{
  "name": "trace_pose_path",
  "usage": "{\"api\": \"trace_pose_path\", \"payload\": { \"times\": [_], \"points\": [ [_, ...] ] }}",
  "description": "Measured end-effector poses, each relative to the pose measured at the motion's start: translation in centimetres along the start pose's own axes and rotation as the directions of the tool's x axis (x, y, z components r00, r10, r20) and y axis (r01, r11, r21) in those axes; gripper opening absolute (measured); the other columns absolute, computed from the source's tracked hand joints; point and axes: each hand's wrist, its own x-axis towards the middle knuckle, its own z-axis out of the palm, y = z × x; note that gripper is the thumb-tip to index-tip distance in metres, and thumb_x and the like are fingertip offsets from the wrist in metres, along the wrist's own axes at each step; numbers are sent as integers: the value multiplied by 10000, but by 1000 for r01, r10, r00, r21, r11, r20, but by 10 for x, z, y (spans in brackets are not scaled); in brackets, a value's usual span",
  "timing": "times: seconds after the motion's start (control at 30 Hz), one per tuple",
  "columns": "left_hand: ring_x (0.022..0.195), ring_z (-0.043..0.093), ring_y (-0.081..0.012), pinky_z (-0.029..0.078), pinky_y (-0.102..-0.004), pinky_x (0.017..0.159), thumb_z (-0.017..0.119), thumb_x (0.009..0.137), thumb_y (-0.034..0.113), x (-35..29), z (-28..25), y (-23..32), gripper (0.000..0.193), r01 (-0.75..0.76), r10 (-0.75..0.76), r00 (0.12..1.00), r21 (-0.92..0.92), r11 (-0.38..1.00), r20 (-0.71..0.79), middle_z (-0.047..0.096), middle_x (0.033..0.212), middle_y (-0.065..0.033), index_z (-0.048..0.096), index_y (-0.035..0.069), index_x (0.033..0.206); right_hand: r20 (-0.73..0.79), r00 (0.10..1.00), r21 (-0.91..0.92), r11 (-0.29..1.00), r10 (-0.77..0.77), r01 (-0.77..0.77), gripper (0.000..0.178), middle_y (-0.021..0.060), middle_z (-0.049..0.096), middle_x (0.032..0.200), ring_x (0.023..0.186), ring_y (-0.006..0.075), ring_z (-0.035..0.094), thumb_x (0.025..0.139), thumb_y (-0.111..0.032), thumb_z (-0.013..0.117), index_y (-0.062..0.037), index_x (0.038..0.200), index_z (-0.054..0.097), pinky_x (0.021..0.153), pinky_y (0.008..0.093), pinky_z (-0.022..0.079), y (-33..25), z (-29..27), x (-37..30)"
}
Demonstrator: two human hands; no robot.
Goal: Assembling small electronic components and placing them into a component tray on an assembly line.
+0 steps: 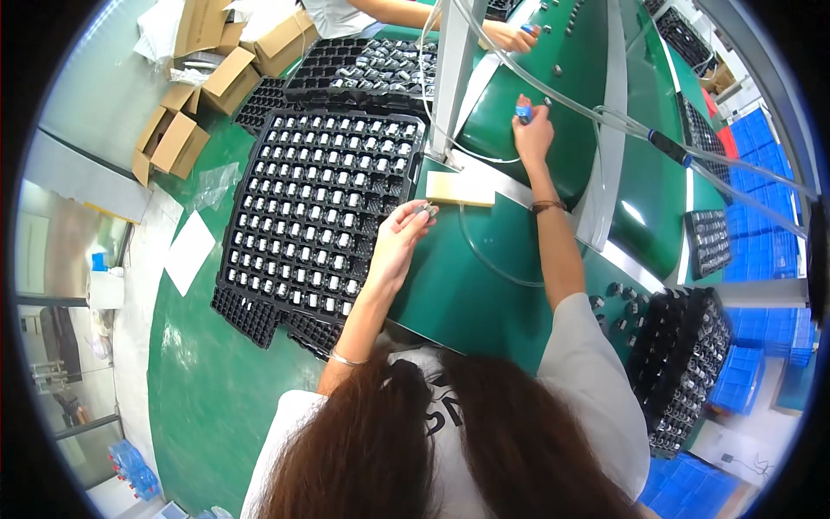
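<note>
My left hand (399,232) holds a small metal part (423,208) pinched at its fingertips, just off the right edge of a black tray (251,186) filled with rows of the same small silvery parts. My right hand (533,131) reaches forward onto the green conveyor belt (501,112), with blue covers on its fingertips, and touches a small dark part (547,102) lying there. Long dark hair and a white shirt fill the bottom of the view.
Another person's hand (512,36) works on the belt farther up. A second loaded tray (367,65) lies behind the first. Cardboard boxes (186,130) lie at the far left. Stacked black trays (687,363) and blue bins (761,216) stand at right. A beige block (460,189) lies near my left hand.
</note>
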Motion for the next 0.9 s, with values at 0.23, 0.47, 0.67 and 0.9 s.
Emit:
{"api": "trace_pose_path", "payload": {
  "times": [0.23, 0.47, 0.67, 0.9],
  "points": [
    [906, 568, -99, 448, -214, 813, 560, 912, 128, -1, 0, -3, 315, -3, 3, 1000, -19, 1000, 6, 608, 1083, -57, 536, 0, 1200, -127, 992, 84, 996, 8, 3, 359, 180, 611, 857, 768, 344, 594, 752, -268, 702, -35, 964, 531, 693, 431, 459, 11, -34, -5],
    [935, 561, -81, 437, -205, 828, 585, 897, 116, 6, 21, 4, 307, -18, 18, 1000, -15, 1000, 13, 625, 1033, -33, 572, 2, 1181, 563, 812, 776, 240, 153, -583, 246, 16, 559, 909, 758, 75, 530, 898, -275, 553, -69, 1032, 544, 642, 210, 429, -93, -89, -89],
    [919, 558, -86, 427, -213, 835, 631, 861, 100, 6, 30, -2, 308, -71, 71, 997, -25, 997, 20, 639, 1019, -67, 594, -12, 1146, 614, 789, 764, 275, -33, -583, 167, 14, 547, 923, 774, 55, 524, 931, -206, 483, -70, 1022, 520, 652, 190, 426, -132, -106, -152],
    [958, 571, -121, 432, -239, 872, 647, 855, 118, -2, 20, -4, 340, -31, 31, 999, -3, 1000, 32, 623, 1075, -96, 578, -16, 1160, 544, 836, 819, 261, -71, -511, 184, 11, 560, 925, 809, 68, 526, 913, -122, 499, -19, 1063, 530, 687, 215, 435, -133, -103, -172]
  ]
}}
